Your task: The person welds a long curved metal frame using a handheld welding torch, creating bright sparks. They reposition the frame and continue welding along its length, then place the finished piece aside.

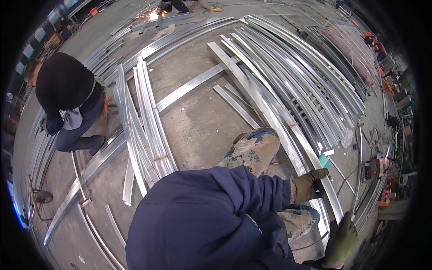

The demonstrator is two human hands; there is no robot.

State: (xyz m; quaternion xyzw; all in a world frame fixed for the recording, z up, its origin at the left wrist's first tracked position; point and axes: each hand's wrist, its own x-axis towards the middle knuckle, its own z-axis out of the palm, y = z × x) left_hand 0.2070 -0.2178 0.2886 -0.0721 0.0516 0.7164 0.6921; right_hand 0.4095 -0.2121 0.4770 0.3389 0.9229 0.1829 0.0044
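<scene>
A long silvery metal tube [310, 150] runs beside my knees on the right, lying along other tubes. Wrapped around it near its close end is my left hand [309, 185], in an olive work glove. My right hand [343, 240], gloved alike, is at the tube's near end, with fingers on both sides of it; part of that grip is hidden. A small teal piece [324, 161] shows just beyond my left hand. Below the tube, another wide metal bar [281, 135] stretches away from me.
Stacked metal profiles [297, 85] fill the far right; more tubes [150, 121] lie left, joined by a crossbar [191, 86]. A person in dark clothes [67, 85] bends at left. Sparks [154, 15] fly at the back. An orange-and-black box [375, 169] with a cable stands right.
</scene>
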